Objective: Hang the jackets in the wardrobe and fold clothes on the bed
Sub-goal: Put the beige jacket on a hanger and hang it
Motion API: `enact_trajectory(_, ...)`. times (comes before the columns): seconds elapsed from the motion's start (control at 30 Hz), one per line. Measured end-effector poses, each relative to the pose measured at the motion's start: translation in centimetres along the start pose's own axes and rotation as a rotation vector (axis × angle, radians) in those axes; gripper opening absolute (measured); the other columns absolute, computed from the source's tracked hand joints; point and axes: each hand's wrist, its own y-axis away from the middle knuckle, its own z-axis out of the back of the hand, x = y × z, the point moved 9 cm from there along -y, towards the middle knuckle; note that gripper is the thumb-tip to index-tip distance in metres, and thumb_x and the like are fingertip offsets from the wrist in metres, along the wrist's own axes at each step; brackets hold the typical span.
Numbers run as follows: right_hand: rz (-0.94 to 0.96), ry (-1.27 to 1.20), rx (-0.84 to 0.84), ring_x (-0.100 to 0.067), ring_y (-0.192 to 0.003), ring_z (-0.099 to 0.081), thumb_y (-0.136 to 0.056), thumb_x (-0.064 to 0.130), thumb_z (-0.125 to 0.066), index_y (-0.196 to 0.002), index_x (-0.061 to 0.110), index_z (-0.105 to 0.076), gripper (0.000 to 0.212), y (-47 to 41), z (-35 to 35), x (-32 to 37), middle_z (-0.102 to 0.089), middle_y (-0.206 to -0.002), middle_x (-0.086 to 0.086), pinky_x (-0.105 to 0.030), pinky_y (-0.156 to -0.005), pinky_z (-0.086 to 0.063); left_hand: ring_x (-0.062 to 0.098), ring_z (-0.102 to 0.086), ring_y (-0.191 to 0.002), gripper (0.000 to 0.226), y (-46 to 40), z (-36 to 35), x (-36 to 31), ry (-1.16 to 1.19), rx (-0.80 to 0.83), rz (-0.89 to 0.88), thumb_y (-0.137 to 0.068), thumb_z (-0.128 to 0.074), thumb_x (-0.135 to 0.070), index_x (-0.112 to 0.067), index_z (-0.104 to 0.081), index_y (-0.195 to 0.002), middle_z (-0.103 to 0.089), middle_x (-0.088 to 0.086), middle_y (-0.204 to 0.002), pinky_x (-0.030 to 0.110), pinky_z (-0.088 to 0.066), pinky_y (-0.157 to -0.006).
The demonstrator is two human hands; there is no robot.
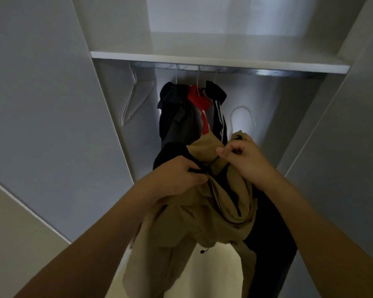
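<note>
A tan jacket (194, 224) hangs bunched in front of me inside the open wardrobe. My left hand (179, 175) grips its collar area together with a black hanger part. Further up and to the right, my right hand (243, 160) pinches the tan fabric near a dark button. Behind it, several dark jackets and a red garment (197, 97) hang from white hangers on the rail (224, 70). The hanger inside the tan jacket is mostly hidden by fabric.
A white shelf (220, 61) sits above the rail. An empty white hanger (134, 100) hangs at the left and another white hanger (243, 117) at the right. Grey wardrobe doors (52, 104) stand open on both sides.
</note>
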Motion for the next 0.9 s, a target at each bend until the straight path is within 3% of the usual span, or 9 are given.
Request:
enact_trajectory(0.17, -0.047, 0.197, -0.054, -0.007, -0.091, -0.048, -0.084, 0.025, -0.071, -0.086, 0.031, -0.065, 0.009, 0.2, 1.8, -2.1, -0.036, -0.104, 0.013, -0.01, -0.075, -0.035, -0.008, -0.056, -0.08, 0.02, -1.2, 1.9, -0.4, 0.023, -0.113, -0.049, -0.096, -0.057, -0.024, -0.041, -0.066, -0.094, -0.061, -0.025, -0.085, 0.004, -0.04, -0.067)
enact_trajectory(0.27, -0.004, 0.356, -0.072, -0.016, -0.093, -0.046, -0.09, 0.009, -0.057, -0.128, 0.035, -0.058, 0.046, -0.1, 2.6, -2.4, -0.033, -0.113, 0.003, -0.009, -0.073, -0.033, -0.005, -0.055, -0.087, 0.022, -2.3, 2.0, -0.9, -0.004, -0.168, -0.132, -0.098, -0.052, -0.021, -0.032, -0.067, -0.111, -0.06, -0.025, -0.096, -0.004, -0.036, -0.072)
enact_trajectory(0.33, 0.022, 0.48, -0.098, -0.017, -0.085, -0.046, -0.091, 0.013, -0.051, -0.134, 0.037, -0.052, 0.049, -0.7, 3.1, -2.1, -0.029, -0.111, 0.003, -0.018, -0.07, -0.035, 0.0, -0.053, -0.095, 0.025, -3.5, 2.2, -1.3, 0.014, -0.207, -0.18, -0.099, -0.05, -0.018, -0.026, -0.066, -0.116, -0.06, -0.016, -0.104, -0.006, -0.033, -0.076)
enact_trajectory(0.47, -0.057, 0.725, -0.151, -0.027, -0.077, -0.05, -0.094, 0.014, -0.046, -0.129, 0.022, -0.057, 0.038, -2.3, 4.4, -2.8, -0.04, -0.109, -0.008, -0.028, -0.068, -0.036, 0.007, -0.054, -0.086, 0.023, -6.4, 2.8, -1.9, 0.08, -0.165, -0.24, -0.095, -0.053, -0.011, -0.03, -0.06, -0.084, -0.056, -0.004, -0.091, 0.006, -0.036, -0.076)
enact_trajectory(0.6, -0.206, 0.719, -0.35, -0.029, -0.08, -0.05, -0.095, 0.007, -0.041, -0.081, 0.007, -0.063, 0.026, -2.3, 8.4, -3.9, -0.046, -0.089, -0.01, -0.028, -0.067, -0.031, 0.019, -0.062, -0.077, 0.017, -8.5, 3.5, -0.8, 0.066, 0.012, -0.23, -0.088, -0.055, -0.033, -0.025, -0.063, -0.075, -0.062, 0.002, -0.076, 0.032, -0.049, -0.07)
enact_trajectory(0.67, -0.476, 0.538, -0.535, -0.029, -0.079, -0.051, -0.095, 0.005, -0.039, -0.069, 0.009, -0.055, 0.03, -0.9, 11.9, -5.9, -0.054, -0.085, -0.014, -0.031, -0.067, -0.035, 0.009, -0.063, -0.07, 0.023, -9.0, 4.2, -0.8, 0.138, 0.139, -0.273, -0.082, -0.059, -0.047, -0.028, -0.066, -0.071, -0.063, -0.005, -0.07, 0.022, -0.048, -0.065)
enact_trajectory(0.73, -0.618, 0.364, -0.652, -0.039, -0.092, -0.057, -0.094, 0.001, -0.038, -0.085, -0.004, -0.061, 0.026, 0.1, 13.7, -7.3, -0.061, -0.096, -0.024, -0.038, -0.075, -0.042, 0.002, -0.061, -0.065, 0.021, -9.6, 4.5, -0.7, 0.175, 0.223, -0.308, -0.087, -0.065, -0.04, -0.028, -0.066, -0.071, -0.063, -0.009, -0.067, 0.015, -0.045, -0.062)
enact_trajectory(0.8, -0.675, 0.295, -0.702, -0.043, -0.106, -0.057, -0.094, 0.011, -0.042, -0.101, -0.007, -0.062, 0.028, -0.1, 13.5, -7.1, -0.06, -0.108, -0.029, -0.038, -0.081, -0.044, 0.004, -0.061, -0.067, 0.017, -10.7, 4.9, -0.1, 0.08, 0.177, -0.317, -0.091, -0.065, -0.029, -0.026, -0.063, -0.074, -0.064, -0.008, -0.071, 0.02, -0.045, -0.063)
enact_trajectory(0.9, -0.575, 0.418, -0.605, -0.029, -0.097, -0.052, -0.087, 0.051, -0.057, -0.078, 0.019, -0.063, 0.034, -1.9, 10.7, -4.5, -0.054, -0.101, -0.016, -0.032, -0.085, -0.043, 0.01, -0.055, -0.065, 0.016, -11.6, 5.8, -0.2, -0.214, -0.034, -0.407, -0.093, -0.057, -0.024, -0.03, -0.051, -0.079, -0.057, -0.005, -0.07, 0.03, -0.044, -0.056)
